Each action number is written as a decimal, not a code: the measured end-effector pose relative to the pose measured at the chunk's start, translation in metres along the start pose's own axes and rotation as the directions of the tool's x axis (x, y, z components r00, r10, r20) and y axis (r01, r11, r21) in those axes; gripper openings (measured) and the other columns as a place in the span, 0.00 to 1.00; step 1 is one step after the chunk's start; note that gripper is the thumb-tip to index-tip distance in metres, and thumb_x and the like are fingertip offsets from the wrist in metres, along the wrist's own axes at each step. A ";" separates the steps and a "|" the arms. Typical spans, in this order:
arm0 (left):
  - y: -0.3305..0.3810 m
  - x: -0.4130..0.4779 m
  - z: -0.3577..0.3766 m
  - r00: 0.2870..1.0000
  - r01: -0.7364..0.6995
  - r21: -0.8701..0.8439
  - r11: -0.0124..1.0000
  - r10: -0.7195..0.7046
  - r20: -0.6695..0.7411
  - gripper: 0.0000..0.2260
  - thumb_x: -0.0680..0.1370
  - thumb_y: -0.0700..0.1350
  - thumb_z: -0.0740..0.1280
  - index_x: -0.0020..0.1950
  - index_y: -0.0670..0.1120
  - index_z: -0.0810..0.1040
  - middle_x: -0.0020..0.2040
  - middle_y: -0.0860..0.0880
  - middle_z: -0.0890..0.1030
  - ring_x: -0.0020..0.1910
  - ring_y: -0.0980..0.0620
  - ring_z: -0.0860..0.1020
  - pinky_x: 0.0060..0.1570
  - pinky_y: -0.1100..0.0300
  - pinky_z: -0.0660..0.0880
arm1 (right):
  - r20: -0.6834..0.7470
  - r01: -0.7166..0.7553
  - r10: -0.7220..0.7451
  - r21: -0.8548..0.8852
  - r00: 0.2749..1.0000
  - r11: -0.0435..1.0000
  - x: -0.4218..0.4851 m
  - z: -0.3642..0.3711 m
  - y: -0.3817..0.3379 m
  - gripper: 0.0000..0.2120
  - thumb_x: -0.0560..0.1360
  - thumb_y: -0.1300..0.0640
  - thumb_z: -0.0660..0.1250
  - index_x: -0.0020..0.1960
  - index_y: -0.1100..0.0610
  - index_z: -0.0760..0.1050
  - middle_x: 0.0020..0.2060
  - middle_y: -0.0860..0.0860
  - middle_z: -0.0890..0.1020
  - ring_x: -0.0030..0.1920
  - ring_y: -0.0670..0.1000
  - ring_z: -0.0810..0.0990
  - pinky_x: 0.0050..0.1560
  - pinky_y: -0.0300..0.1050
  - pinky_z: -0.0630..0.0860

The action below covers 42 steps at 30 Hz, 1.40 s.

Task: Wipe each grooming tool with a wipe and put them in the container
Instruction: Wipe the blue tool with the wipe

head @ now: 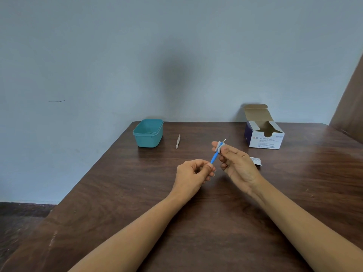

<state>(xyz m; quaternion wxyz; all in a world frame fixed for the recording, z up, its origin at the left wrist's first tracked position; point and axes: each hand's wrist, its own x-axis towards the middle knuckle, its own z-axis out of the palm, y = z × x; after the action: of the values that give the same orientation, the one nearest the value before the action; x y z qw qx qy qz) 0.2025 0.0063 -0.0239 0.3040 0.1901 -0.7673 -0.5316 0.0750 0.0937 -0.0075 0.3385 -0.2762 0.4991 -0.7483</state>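
My left hand (193, 173) pinches the lower end of a blue-handled grooming tool (214, 156) above the middle of the table. My right hand (236, 163) pinches a small white wipe (219, 146) folded round the tool's upper part, just below its metal tip (224, 140). Metal tweezers (178, 141) lie on the table further back, to the left of my hands. A teal plastic container (148, 132) stands open at the table's back left corner; something small seems to lie inside it.
An opened white and blue box of alcohol swabs (264, 133) stands at the back right. A torn swab wrapper (256, 160) lies on the brown wooden table (196, 222) behind my right hand. The table's left edge runs diagonally; a blue wall is behind.
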 end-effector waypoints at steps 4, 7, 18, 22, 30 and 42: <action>-0.002 0.001 0.001 1.000 0.009 0.031 0.999 -0.010 0.028 0.06 0.79 0.44 0.66 0.46 0.48 0.83 0.39 0.49 0.84 0.36 0.58 0.81 0.40 0.66 0.78 | -0.089 -0.024 0.028 0.052 0.996 0.998 0.000 0.001 0.002 0.08 0.73 0.61 0.68 0.51 0.56 0.81 0.41 0.48 0.85 0.35 0.41 0.74 0.39 0.37 0.65; -0.001 0.000 0.003 0.999 0.003 0.032 0.999 -0.004 0.047 0.06 0.79 0.43 0.66 0.46 0.49 0.83 0.39 0.49 0.84 0.35 0.58 0.80 0.39 0.67 0.77 | -0.111 -0.042 0.051 0.086 0.992 0.995 0.000 0.001 0.001 0.08 0.71 0.59 0.69 0.49 0.59 0.80 0.37 0.47 0.84 0.35 0.42 0.71 0.38 0.37 0.65; -0.002 0.002 0.006 0.993 -0.024 0.006 1.000 0.023 0.112 0.07 0.79 0.42 0.65 0.45 0.48 0.83 0.36 0.51 0.83 0.34 0.59 0.79 0.36 0.68 0.75 | -0.021 -0.049 0.053 0.162 0.998 0.986 0.006 -0.004 0.004 0.05 0.74 0.58 0.65 0.48 0.57 0.78 0.36 0.48 0.78 0.36 0.45 0.71 0.38 0.40 0.65; -0.002 0.002 0.007 0.991 -0.026 -0.002 1.000 0.026 0.128 0.08 0.80 0.42 0.64 0.44 0.48 0.82 0.35 0.52 0.82 0.33 0.60 0.78 0.36 0.68 0.75 | -0.035 -0.062 0.071 0.205 0.997 0.977 0.006 -0.004 0.005 0.06 0.69 0.56 0.67 0.45 0.56 0.77 0.36 0.48 0.79 0.35 0.45 0.72 0.38 0.40 0.64; -0.005 0.003 0.010 0.994 0.005 0.025 1.000 -0.008 0.110 0.07 0.79 0.41 0.66 0.45 0.44 0.83 0.36 0.51 0.83 0.32 0.61 0.79 0.35 0.68 0.76 | -0.247 -0.050 0.074 0.102 0.966 0.994 0.006 -0.002 0.003 0.04 0.70 0.58 0.72 0.42 0.58 0.81 0.34 0.48 0.83 0.29 0.42 0.70 0.30 0.34 0.62; -0.007 0.010 0.009 0.991 0.050 0.002 0.999 -0.050 0.123 0.05 0.76 0.42 0.70 0.48 0.41 0.84 0.37 0.47 0.84 0.33 0.58 0.80 0.37 0.67 0.76 | -0.457 -0.081 0.116 0.096 0.882 0.992 0.005 0.001 0.003 0.09 0.66 0.53 0.77 0.41 0.57 0.82 0.38 0.52 0.79 0.30 0.44 0.65 0.30 0.37 0.61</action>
<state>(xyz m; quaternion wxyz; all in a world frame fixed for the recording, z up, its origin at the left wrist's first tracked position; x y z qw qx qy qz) 0.1890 0.0037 -0.0303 0.2428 0.1762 -0.7792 -0.5503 0.0728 0.0883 -0.0096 0.2577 -0.0519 0.5505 -0.7924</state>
